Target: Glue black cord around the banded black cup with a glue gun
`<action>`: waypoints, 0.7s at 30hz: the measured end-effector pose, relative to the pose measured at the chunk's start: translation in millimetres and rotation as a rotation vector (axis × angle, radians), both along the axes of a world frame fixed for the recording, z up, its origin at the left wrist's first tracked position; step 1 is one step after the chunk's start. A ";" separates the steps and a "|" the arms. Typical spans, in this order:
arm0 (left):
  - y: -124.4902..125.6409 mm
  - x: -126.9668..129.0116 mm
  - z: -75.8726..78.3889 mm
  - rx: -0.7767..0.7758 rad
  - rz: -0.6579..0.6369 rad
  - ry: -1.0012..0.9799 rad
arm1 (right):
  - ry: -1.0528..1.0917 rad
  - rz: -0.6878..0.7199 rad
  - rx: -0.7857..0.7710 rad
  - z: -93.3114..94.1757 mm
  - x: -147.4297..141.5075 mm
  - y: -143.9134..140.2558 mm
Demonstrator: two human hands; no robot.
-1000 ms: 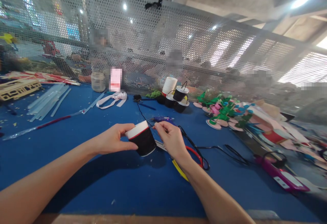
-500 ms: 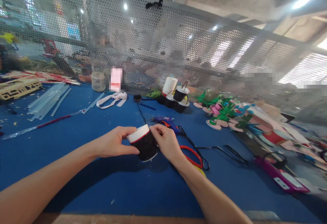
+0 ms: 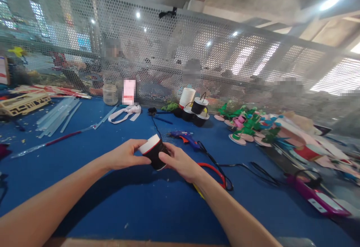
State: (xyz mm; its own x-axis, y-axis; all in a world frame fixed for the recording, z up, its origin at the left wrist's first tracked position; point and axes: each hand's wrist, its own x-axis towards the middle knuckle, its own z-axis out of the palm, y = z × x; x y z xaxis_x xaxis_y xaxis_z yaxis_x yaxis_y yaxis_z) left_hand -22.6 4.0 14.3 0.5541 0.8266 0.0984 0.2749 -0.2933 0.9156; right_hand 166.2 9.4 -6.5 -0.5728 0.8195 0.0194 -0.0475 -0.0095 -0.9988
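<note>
Between my two hands, above the blue table [image 3: 118,205], is a tilted paper cup [image 3: 154,156] wrapped in black, with a white band and a thin red line near one end. My left hand [image 3: 128,155] grips the white end, thumb underneath and fingers on top. My right hand [image 3: 180,160] is closed round the black end, its thumb across the near side. A black cord [image 3: 156,127] runs from behind the cup to a dark bundle [image 3: 152,110]. Just beyond my right hand lies a blue glue gun [image 3: 185,138].
Scissors with a red handle [image 3: 215,170] lie partly under my right forearm. At the back stand black-wrapped cups [image 3: 199,106] and a white cup stack [image 3: 187,97]. Glue sticks [image 3: 57,115] lie left; green craft pieces [image 3: 247,125] and a purple power strip [image 3: 317,198] are right.
My right hand has shifted from the cup's upper rim area down round its black side, with the thumb now across it. The cup has tilted further; the view has shifted slightly.
</note>
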 end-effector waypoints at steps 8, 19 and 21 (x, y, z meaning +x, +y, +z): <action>24.7 -13.2 0.4 -0.085 0.632 -0.717 | -0.148 -0.232 0.160 -4.3 -0.7 3.4; 28.4 -14.4 -9.4 -0.112 0.621 -0.437 | -0.420 -0.378 0.437 -6.6 -6.9 -4.7; 28.0 -14.0 -9.5 -0.041 0.632 -0.355 | -0.425 -0.383 0.430 -6.3 -7.2 -5.3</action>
State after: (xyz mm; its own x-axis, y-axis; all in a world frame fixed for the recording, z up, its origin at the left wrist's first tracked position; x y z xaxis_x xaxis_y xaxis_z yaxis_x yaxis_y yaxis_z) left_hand -36.6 32.0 4.8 -0.0907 0.9851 0.1461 0.0646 -0.1405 0.9880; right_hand 159.1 4.1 -12.8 -0.2760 0.9346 0.2246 0.4257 0.3283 -0.8432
